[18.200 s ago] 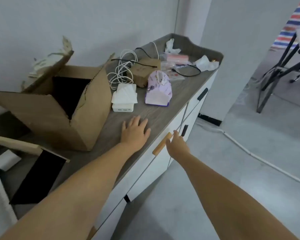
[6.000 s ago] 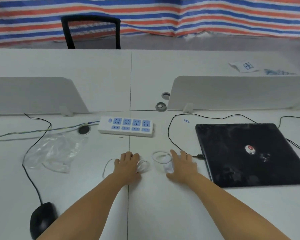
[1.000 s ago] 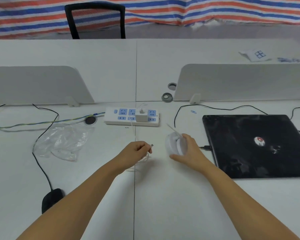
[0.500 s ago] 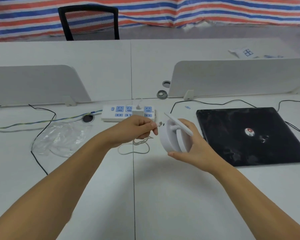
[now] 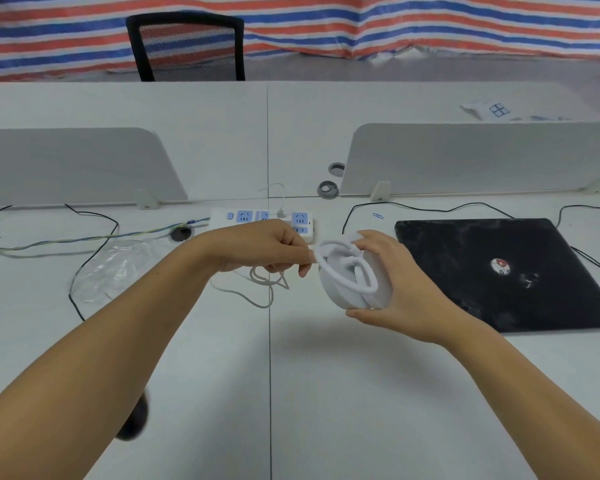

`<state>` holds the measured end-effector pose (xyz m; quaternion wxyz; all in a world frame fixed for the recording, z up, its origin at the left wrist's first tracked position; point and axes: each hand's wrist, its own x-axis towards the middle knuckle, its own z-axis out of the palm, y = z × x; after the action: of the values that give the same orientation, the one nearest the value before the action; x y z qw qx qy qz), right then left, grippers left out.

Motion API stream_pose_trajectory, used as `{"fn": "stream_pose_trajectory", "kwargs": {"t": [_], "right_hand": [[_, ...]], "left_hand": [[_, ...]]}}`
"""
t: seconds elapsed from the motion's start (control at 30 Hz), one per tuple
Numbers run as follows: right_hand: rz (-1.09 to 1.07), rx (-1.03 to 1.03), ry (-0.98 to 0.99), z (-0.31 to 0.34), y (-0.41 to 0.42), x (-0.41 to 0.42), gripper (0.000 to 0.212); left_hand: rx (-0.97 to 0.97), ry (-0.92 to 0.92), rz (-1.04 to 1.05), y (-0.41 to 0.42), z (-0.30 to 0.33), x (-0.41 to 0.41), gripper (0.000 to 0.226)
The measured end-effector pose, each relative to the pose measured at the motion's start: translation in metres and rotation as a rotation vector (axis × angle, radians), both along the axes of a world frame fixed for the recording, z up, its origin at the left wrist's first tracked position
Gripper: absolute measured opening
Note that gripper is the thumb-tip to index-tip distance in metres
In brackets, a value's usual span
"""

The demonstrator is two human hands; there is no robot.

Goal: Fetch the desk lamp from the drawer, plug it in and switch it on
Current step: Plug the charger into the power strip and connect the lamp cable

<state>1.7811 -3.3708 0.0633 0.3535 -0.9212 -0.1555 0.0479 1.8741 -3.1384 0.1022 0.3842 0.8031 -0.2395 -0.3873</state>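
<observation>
The white desk (image 5: pixel 291 393) spreads under both my arms, with the closed black laptop (image 5: pixel 506 271) lying flat to my right and the power strip (image 5: pixel 302 223) just past my knuckles, a small white adapter (image 5: pixel 282 213) already seated in it. From there a thin white cable (image 5: pixel 257 289) drops in a loose loop on the desk below my left wrist and runs up into my left hand (image 5: pixel 271 249). My right hand (image 5: pixel 395 285) carries the desk lamp (image 5: pixel 350 278) clear of the desk, fingers curled round its round base from behind and below, thumb under the rim, so the folded ring head faces left toward my other hand. My left fingers (image 5: pixel 305 265) are pinched narrow on the cable's free end; the plug itself is too small to make out. That end sits just beside the lamp's left edge, almost touching, pointing rightward into it. So the move ahead, I judge, is a short push to the right from my left hand, while the right keeps the lamp tilted and steady; I cannot see the port
</observation>
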Motion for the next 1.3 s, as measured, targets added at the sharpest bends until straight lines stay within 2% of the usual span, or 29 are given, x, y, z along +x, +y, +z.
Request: {"fn": "stream_pose_trajectory", "kwargs": {"t": [0.17,0.3,0.37,0.47,0.7,0.8,0.93,1.0,1.07,1.13,1.3], "right_hand": [[0.059,-0.203,-0.059,0.001,-0.005,0.002,0.087],[0.077,-0.268,-0.104,-0.003,-0.004,0.003,0.088],[0.058,-0.254,-0.103,-0.005,-0.003,0.003,0.088],[0.098,-0.345,-0.129,-0.011,-0.002,0.004,0.089],[0.054,-0.359,0.068,-0.043,-0.018,0.018,0.089],[0.017,-0.388,0.183,-0.072,-0.029,0.022,0.089],[-0.014,-0.397,0.278,-0.104,-0.04,0.022,0.087],[-0.008,-0.429,0.281,-0.114,-0.044,0.024,0.086],[0.0,-0.466,0.301,-0.123,-0.049,0.027,0.087],[0.011,-0.497,0.314,-0.132,-0.053,0.029,0.089],[0.05,-0.527,0.323,-0.141,-0.058,0.035,0.093]], "left_hand": [[0.105,-0.046,-0.042,-0.003,0.0,0.001,0.033],[0.126,-0.053,-0.048,-0.004,-0.006,0.0,0.05],[0.12,-0.061,-0.03,-0.006,-0.008,0.0,0.045],[0.188,-0.114,-0.077,-0.009,-0.015,-0.001,0.034],[0.104,-0.107,0.055,-0.023,-0.075,-0.003,0.024],[0.29,-0.326,-0.037,-0.032,-0.12,-0.003,0.029],[0.32,-0.57,-0.109,-0.04,-0.17,-0.013,0.042],[0.405,-0.72,-0.143,-0.044,-0.188,-0.019,0.052],[0.485,-0.748,-0.134,-0.049,-0.205,-0.024,0.065],[0.477,-0.722,-0.151,-0.056,-0.214,-0.032,0.072],[0.383,-0.698,-0.084,-0.073,-0.219,-0.049,0.058]]}}
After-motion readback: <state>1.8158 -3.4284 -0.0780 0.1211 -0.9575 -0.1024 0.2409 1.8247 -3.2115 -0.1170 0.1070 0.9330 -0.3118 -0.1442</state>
